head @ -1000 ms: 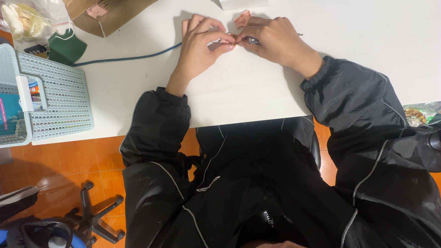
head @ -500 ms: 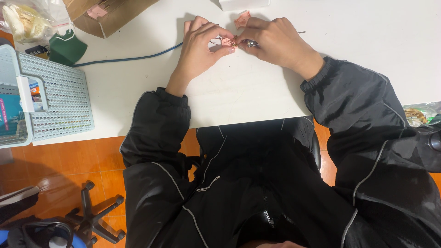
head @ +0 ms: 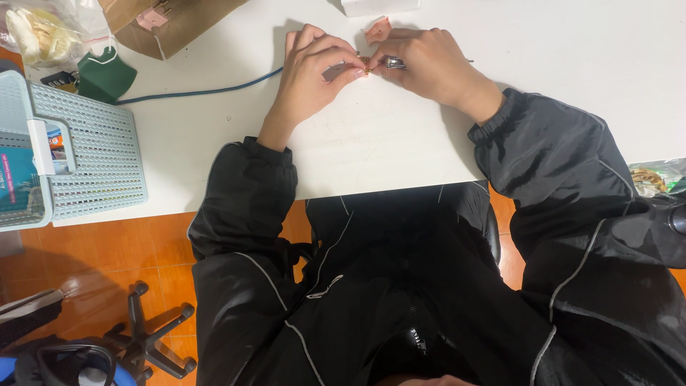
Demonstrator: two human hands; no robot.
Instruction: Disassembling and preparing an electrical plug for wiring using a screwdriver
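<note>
Both hands meet at the far edge of the white counter (head: pixel 400 143): the left hand (head: pixel 314 71) pinches a small orange-pink piece (head: pixel 364 67) in closed fingertips, and the right hand (head: pixel 429 64) is curled shut on a slim metal tool (head: pixel 395 63) whose tip touches that piece. Compared with half a second ago, the fingertips have drawn closer, so the piece is nearly hidden between them. Further out, a blue cable (head: pixel 207 91) runs left toward a green cloth (head: pixel 103 73) and a pale perforated basket (head: pixel 93 157) at the left edge, all unmoved.
</note>
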